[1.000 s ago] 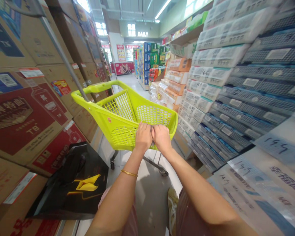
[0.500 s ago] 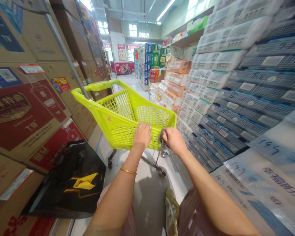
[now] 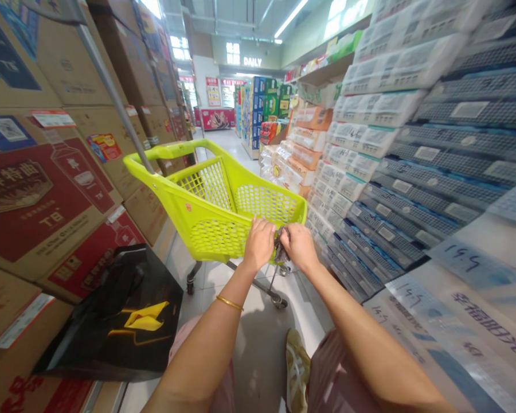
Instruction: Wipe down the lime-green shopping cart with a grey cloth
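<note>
Holds a dark crumpled thing [image 3: 280, 246] in the right hand [image 3: 300, 245], fingers folded closely around its right side. Has the left hand [image 3: 259, 242] just beside it on the left, fingers curled narrow and bent downward; cannot tell whether also gripping the dark crumpled thing. Wears a gold bangle [image 3: 229, 303] on the left wrist. Faces a yellow-green cart [image 3: 181, 198] just beyond the hands, turned with its handle to the far left and its lower end toward the right; cannot tell from this angle whether touching its rim. Has a black bag [image 3: 105, 312] with a yellow piece [image 3: 148, 317] on its front at near left, against stacked cartons [image 3: 51, 189]. Has white packs [image 3: 374, 109] and blue-grey packs [image 3: 417, 192] piled on the right, with orange packs [image 3: 307, 139] farther off. Shows an olive shoe [image 3: 296, 361] on the floor [image 3: 255, 355] at the near edge, below the right hand.
</note>
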Motion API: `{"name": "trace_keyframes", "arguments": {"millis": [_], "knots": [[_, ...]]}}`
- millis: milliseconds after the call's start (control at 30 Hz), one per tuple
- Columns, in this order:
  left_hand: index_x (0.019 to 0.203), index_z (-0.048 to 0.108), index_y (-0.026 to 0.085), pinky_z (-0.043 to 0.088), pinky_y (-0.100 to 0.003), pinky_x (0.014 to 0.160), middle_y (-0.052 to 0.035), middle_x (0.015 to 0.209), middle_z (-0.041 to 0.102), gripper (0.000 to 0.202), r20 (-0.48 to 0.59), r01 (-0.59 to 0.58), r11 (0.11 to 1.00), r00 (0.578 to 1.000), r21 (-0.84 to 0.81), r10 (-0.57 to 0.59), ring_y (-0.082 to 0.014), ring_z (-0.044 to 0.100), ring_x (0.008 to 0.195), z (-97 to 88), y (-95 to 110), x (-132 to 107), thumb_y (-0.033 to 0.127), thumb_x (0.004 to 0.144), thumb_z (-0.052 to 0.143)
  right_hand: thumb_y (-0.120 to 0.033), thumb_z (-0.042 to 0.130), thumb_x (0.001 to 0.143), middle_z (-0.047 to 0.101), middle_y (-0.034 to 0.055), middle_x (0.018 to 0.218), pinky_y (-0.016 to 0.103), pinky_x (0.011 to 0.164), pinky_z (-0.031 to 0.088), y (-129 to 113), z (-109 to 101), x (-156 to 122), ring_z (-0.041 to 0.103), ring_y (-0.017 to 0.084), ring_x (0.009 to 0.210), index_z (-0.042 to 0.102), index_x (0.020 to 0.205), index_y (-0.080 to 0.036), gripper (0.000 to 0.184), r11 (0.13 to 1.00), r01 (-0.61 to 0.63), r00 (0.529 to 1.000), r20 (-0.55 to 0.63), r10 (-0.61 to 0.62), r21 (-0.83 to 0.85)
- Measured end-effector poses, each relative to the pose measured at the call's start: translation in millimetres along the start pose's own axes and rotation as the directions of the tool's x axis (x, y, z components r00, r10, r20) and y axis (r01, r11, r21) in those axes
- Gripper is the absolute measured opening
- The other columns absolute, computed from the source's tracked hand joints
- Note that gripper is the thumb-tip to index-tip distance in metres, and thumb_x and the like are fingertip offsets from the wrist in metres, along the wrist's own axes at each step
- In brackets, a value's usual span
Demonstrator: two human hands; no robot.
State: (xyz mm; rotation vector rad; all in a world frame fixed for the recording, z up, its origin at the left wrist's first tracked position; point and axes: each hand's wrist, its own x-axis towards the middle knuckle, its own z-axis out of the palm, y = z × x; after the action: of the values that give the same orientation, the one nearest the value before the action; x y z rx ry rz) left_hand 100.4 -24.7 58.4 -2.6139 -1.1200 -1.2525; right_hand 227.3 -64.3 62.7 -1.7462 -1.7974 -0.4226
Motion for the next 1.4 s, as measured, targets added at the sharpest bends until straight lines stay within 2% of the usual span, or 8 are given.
{"name": "trace_keyframes", "arguments": {"millis": [300, 400, 567, 733, 900, 1100, 1300, 1400], "knots": [[0.082, 0.055, 0.019, 0.030, -0.046, 0.107, -0.0049, 0.089, 0.061, 0.028, -0.011, -0.015, 1.000, 1.000, 0.006, 0.015, -0.0186, 0.052, 0.103, -4.9, -14.6, -7.1, 0.021, 0.092, 0.029, -0.027, 0.040, 0.088, 0.061, 0.0066, 0.075, 0.030, 0.070, 0.030, -31.2, -7.5, -7.2, 0.051, 0.018, 0.074, 0.057, 0.075, -0.017, 0.023, 0.993, -0.082, 0.996, -0.030, 0.079, -0.091], [0.080, 0.054, 0.019, 0.030, -0.044, 0.107, -0.0054, 0.087, 0.060, 0.025, -0.017, -0.021, 0.999, 1.000, 0.024, 0.022, -0.0189, 0.052, 0.101, -9.8, -22.5, -9.2, 0.018, 0.090, 0.031, -0.026, 0.040, 0.088, 0.061, 0.0064, 0.074, 0.031, 0.070, 0.030, -42.4, -5.3, -8.4, 0.051, 0.019, 0.075, 0.057, 0.075, -0.018, 0.023, 0.994, -0.060, 0.998, -0.034, 0.057, -0.088], [0.072, 0.052, 0.020, 0.034, -0.041, 0.104, -0.0045, 0.076, 0.057, 0.025, 0.000, 0.002, 0.996, 1.000, 0.093, -0.002, -0.0185, 0.053, 0.083, -24.7, -33.4, -8.8, 0.017, 0.088, 0.033, -0.027, 0.042, 0.088, 0.061, 0.0065, 0.077, 0.031, 0.071, 0.030, -59.8, 4.1, -8.4, 0.051, 0.020, 0.078, 0.059, 0.080, -0.017, 0.021, 0.998, -0.007, 1.000, -0.019, 0.005, -0.061], [0.071, 0.052, 0.020, 0.036, -0.039, 0.103, -0.0038, 0.075, 0.058, 0.025, 0.064, -0.025, 0.998, 0.998, 0.065, 0.021, -0.0176, 0.054, 0.081, -38.8, -42.5, -8.7, 0.018, 0.088, 0.034, -0.027, 0.040, 0.090, 0.061, 0.0061, 0.079, 0.030, 0.071, 0.030, -68.5, 13.9, -4.8, 0.050, 0.019, 0.078, 0.058, 0.082, -0.017, 0.023, 0.998, 0.057, 0.998, -0.020, -0.057, 0.023], [0.076, 0.052, 0.020, 0.043, -0.036, 0.096, -0.0044, 0.079, 0.058, 0.025, 0.132, -0.055, 0.998, 0.990, 0.016, 0.052, -0.0172, 0.054, 0.083, -46.6, -49.7, -8.6, 0.018, 0.089, 0.031, -0.027, 0.042, 0.089, 0.060, 0.0055, 0.079, 0.029, 0.072, 0.032, -65.7, 21.1, -0.5, 0.049, 0.019, 0.078, 0.058, 0.081, -0.016, 0.021, 0.984, 0.173, 0.985, -0.010, -0.172, 0.049], [0.078, 0.052, 0.018, 0.038, -0.039, 0.102, -0.0044, 0.080, 0.057, 0.023, 0.128, -0.096, 0.987, 0.989, 0.127, 0.080, -0.0175, 0.053, 0.085, -49.0, -49.0, -7.9, 0.021, 0.091, 0.034, -0.024, 0.044, 0.087, 0.059, 0.0048, 0.074, 0.028, 0.071, 0.034, -44.1, 19.1, 2.3, 0.049, 0.018, 0.074, 0.058, 0.077, -0.018, 0.018, 0.949, 0.300, 0.952, 0.029, -0.304, 0.096], [0.078, 0.054, 0.017, 0.039, -0.039, 0.101, -0.0053, 0.080, 0.057, 0.025, 0.107, -0.106, 0.973, 0.991, 0.207, 0.086, -0.0178, 0.054, 0.087, -47.0, -40.1, -11.5, 0.023, 0.092, 0.034, -0.024, 0.043, 0.088, 0.058, 0.0044, 0.071, 0.028, 0.069, 0.034, -21.0, 13.2, 2.9, 0.049, 0.018, 0.072, 0.058, 0.076, -0.018, 0.020, 0.962, 0.238, 0.970, 0.008, -0.241, 0.134], [0.078, 0.055, 0.016, 0.040, -0.039, 0.101, -0.0061, 0.080, 0.058, 0.025, 0.109, -0.179, 0.964, 0.981, 0.196, 0.160, -0.0183, 0.055, 0.088, -42.9, -34.5, -14.3, 0.022, 0.091, 0.035, -0.026, 0.043, 0.088, 0.058, 0.0044, 0.069, 0.028, 0.068, 0.034, -22.2, 15.1, 3.2, 0.049, 0.018, 0.071, 0.058, 0.073, -0.018, 0.023, 0.977, 0.172, 0.985, -0.016, -0.171, 0.125]]}}
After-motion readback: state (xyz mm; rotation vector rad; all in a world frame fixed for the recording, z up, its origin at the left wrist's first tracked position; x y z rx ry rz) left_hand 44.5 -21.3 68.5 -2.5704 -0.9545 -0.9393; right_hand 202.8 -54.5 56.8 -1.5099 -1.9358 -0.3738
